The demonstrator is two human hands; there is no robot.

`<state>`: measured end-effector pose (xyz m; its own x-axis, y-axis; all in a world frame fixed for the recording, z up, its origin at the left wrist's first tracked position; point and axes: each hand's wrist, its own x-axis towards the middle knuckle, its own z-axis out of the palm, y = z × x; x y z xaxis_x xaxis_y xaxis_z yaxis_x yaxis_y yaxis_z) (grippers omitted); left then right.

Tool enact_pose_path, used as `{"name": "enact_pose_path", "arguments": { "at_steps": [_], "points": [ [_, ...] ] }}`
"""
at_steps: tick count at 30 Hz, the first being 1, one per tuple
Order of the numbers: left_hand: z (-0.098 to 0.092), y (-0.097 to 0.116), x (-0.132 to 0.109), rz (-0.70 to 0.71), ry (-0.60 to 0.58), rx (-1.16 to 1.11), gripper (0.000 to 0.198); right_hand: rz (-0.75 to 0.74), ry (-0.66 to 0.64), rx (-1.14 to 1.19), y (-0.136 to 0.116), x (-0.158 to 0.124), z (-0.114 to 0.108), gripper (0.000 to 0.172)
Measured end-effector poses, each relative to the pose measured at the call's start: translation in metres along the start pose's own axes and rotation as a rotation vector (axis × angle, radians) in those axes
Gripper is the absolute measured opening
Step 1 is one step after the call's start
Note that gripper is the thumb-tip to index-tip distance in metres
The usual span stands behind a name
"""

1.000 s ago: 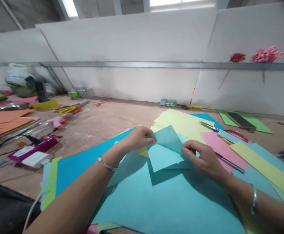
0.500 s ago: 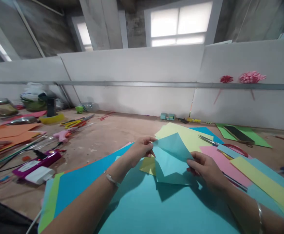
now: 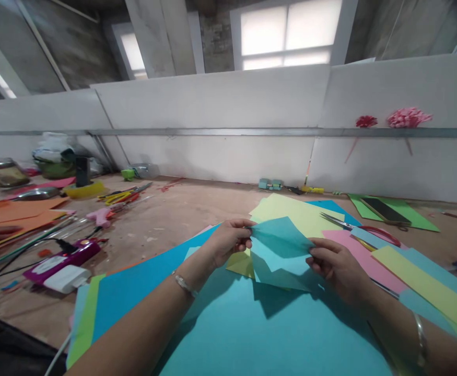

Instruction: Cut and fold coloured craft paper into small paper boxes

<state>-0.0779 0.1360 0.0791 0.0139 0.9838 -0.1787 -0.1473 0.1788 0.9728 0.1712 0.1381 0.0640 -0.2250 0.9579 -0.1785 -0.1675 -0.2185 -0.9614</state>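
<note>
Pinching folded turquoise paper [image 3: 281, 256] at two corners, the fingers of the left hand [image 3: 230, 243] and right hand [image 3: 340, 266] held it above a flat, broad sheet [image 3: 275, 339]; beyond that sheet lay pale-yellow paper [image 3: 299, 211] and scissors [image 3: 346, 225] with pointed metal blades.

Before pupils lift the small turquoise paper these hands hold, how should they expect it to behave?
The small turquoise paper looks thin, so it is probably light and easy to bend. Pinched by the left hand and right hand, it spans between them without hanging limp, so it may be slightly stiff.
</note>
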Motion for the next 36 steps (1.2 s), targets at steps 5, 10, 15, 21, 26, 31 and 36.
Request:
{"name": "enact_pose_path", "arguments": {
  "at_steps": [5,10,15,21,26,31,36],
  "points": [
    [0.001,0.002,-0.001,0.013,0.006,-0.063,0.015,-0.053,-0.019,0.036,-0.001,0.002,0.0,0.023],
    [0.006,0.003,-0.004,0.07,0.017,-0.202,0.021,-0.089,-0.011,0.026,0.001,0.001,0.0,0.019],
    [0.024,0.002,-0.019,-0.129,-0.225,-0.345,0.068,-0.19,0.037,-0.02,0.003,-0.002,0.003,0.029],
    [0.033,-0.014,-0.02,0.029,-0.073,0.013,0.037,-0.32,-0.069,-0.235,0.016,0.001,-0.004,0.023],
    [0.028,-0.013,-0.014,0.113,-0.045,0.142,0.019,-0.462,-0.042,-0.445,0.013,0.002,-0.009,0.048],
    [0.037,-0.016,-0.028,0.118,-0.336,0.385,0.026,-0.488,-0.079,-0.532,0.001,-0.011,0.002,0.054],
    [0.048,-0.023,-0.047,0.135,-0.401,0.568,0.032,-0.427,-0.167,-0.417,-0.002,-0.024,0.016,0.037]
  ]
}}
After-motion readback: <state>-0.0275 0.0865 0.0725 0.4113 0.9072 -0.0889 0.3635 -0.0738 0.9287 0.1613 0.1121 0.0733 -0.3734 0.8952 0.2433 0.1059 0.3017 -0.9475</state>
